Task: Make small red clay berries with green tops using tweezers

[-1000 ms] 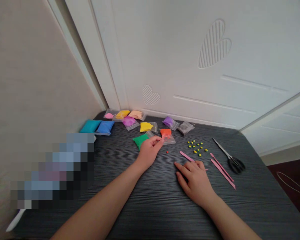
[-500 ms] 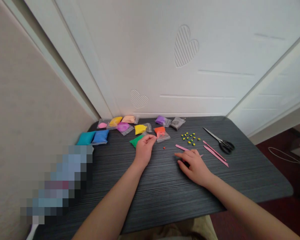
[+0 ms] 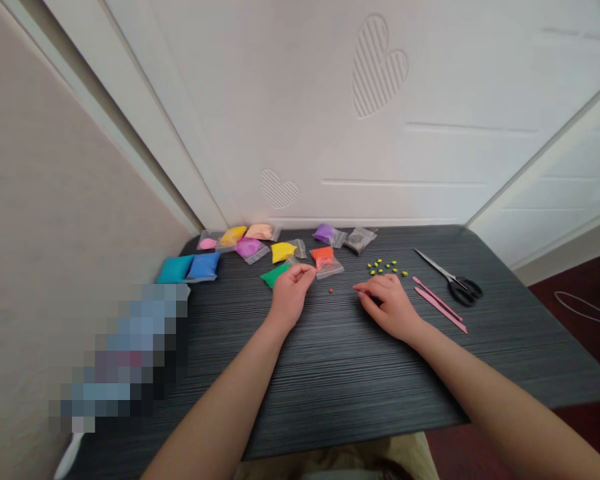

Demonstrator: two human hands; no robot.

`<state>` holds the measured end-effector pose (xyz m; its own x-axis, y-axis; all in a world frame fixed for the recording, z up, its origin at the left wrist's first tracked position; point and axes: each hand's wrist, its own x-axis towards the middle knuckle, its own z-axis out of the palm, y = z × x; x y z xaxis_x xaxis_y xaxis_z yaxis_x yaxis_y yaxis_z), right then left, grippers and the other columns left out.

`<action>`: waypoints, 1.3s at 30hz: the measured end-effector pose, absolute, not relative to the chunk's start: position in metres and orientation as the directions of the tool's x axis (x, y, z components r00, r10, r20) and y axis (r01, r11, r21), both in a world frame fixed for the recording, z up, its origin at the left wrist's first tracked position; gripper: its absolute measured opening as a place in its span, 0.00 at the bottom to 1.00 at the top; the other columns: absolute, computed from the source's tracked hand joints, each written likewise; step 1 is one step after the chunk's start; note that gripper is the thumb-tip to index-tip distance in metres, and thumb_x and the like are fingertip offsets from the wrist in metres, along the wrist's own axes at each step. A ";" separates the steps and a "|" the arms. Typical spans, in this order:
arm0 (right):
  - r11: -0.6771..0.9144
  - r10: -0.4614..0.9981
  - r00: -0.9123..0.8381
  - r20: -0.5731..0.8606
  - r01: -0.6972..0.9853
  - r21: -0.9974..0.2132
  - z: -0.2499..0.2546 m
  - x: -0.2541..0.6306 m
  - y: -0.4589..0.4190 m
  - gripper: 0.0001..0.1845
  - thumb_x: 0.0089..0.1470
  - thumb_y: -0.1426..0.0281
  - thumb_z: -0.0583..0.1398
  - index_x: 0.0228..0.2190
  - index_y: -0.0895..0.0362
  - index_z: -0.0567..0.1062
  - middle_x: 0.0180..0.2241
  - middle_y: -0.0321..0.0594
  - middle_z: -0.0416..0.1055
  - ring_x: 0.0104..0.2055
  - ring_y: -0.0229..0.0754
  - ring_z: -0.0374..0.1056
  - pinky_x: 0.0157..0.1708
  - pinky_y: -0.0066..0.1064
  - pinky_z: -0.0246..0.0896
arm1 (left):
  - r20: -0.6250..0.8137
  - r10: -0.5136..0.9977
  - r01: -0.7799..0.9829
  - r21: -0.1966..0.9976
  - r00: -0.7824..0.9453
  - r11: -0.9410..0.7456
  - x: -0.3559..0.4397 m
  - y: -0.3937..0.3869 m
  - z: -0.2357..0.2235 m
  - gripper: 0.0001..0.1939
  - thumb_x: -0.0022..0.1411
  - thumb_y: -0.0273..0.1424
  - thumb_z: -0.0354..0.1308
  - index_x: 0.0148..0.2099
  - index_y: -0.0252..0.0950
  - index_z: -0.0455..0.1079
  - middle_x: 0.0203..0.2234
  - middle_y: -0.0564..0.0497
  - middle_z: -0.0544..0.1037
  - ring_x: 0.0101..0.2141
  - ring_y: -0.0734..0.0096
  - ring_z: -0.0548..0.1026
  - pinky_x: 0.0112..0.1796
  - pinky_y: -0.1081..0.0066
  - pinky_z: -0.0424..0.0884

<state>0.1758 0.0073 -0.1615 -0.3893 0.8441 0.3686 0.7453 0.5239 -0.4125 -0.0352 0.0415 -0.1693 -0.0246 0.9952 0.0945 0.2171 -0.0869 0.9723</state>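
The little red ball (image 3: 331, 291) sits on the bench (image 3: 300, 400) between our hands, apart from both sets of fingers! Our left hand (image 3: 289, 297) is just to its left, thumb and fingertip pinched together beside the orange-red bag (image 3: 323, 255); whether anything is caught there, we can't tell. On the ball's other side, our right hand (image 3: 387, 307) curls low, index finger pointing ballward, its grip impossible for us to read. Just beyond lie yellow-and-green bits (image 3: 387, 266); two pink tools (image 3: 440, 309) rest further right.
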 end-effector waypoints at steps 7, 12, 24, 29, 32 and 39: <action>0.534 0.842 -0.410 0.352 0.732 -0.423 -0.160 0.188 0.007 0.11 0.54 0.69 0.52 0.36 0.54 0.73 0.32 0.37 0.71 0.36 0.37 0.63 0.41 0.36 0.46 | 0.057 0.998 0.279 0.958 0.020 -0.060 -0.033 0.043 -0.169 0.11 0.51 0.39 0.56 0.31 0.36 0.71 0.13 0.59 0.58 0.17 0.79 0.54 0.20 0.75 0.48; 0.560 0.827 -0.465 0.317 0.738 -0.377 -0.156 0.198 0.006 0.11 0.54 0.66 0.54 0.38 0.50 0.73 0.34 0.37 0.69 0.37 0.38 0.62 0.41 0.37 0.44 | 0.029 1.000 0.229 0.973 -0.001 -0.028 -0.034 0.045 -0.171 0.10 0.52 0.38 0.55 0.32 0.36 0.69 0.14 0.59 0.57 0.17 0.80 0.53 0.19 0.75 0.49; 0.600 0.798 -0.562 0.217 0.771 -0.213 -0.158 0.184 0.001 0.12 0.55 0.65 0.51 0.38 0.49 0.73 0.39 0.38 0.68 0.40 0.42 0.60 0.45 0.43 0.40 | 0.012 1.000 0.126 0.992 0.011 -0.013 -0.035 0.045 -0.172 0.08 0.52 0.35 0.56 0.30 0.35 0.70 0.16 0.57 0.61 0.17 0.81 0.53 0.19 0.76 0.49; 0.603 0.795 -0.563 0.225 0.772 -0.200 -0.161 0.183 0.002 0.11 0.55 0.66 0.52 0.37 0.48 0.73 0.38 0.37 0.69 0.39 0.41 0.60 0.45 0.42 0.41 | 0.007 0.999 0.095 0.995 0.033 -0.010 -0.035 0.046 -0.172 0.09 0.52 0.36 0.57 0.30 0.35 0.69 0.15 0.58 0.58 0.17 0.81 0.53 0.19 0.76 0.47; 0.599 0.799 -0.562 0.214 0.773 -0.208 -0.161 0.182 0.004 0.11 0.56 0.65 0.51 0.36 0.48 0.73 0.38 0.36 0.69 0.40 0.41 0.61 0.44 0.41 0.41 | 0.009 0.999 0.091 0.996 0.039 -0.012 -0.036 0.046 -0.172 0.08 0.52 0.36 0.56 0.30 0.35 0.69 0.15 0.58 0.58 0.17 0.81 0.53 0.18 0.75 0.47; 0.594 0.804 -0.566 0.185 0.779 -0.201 -0.160 0.180 0.004 0.11 0.57 0.65 0.50 0.34 0.50 0.72 0.37 0.34 0.70 0.41 0.40 0.62 0.44 0.41 0.41 | 0.023 0.999 0.082 0.996 0.040 -0.026 -0.033 0.046 -0.170 0.07 0.52 0.35 0.56 0.30 0.35 0.69 0.16 0.58 0.59 0.17 0.81 0.53 0.18 0.75 0.47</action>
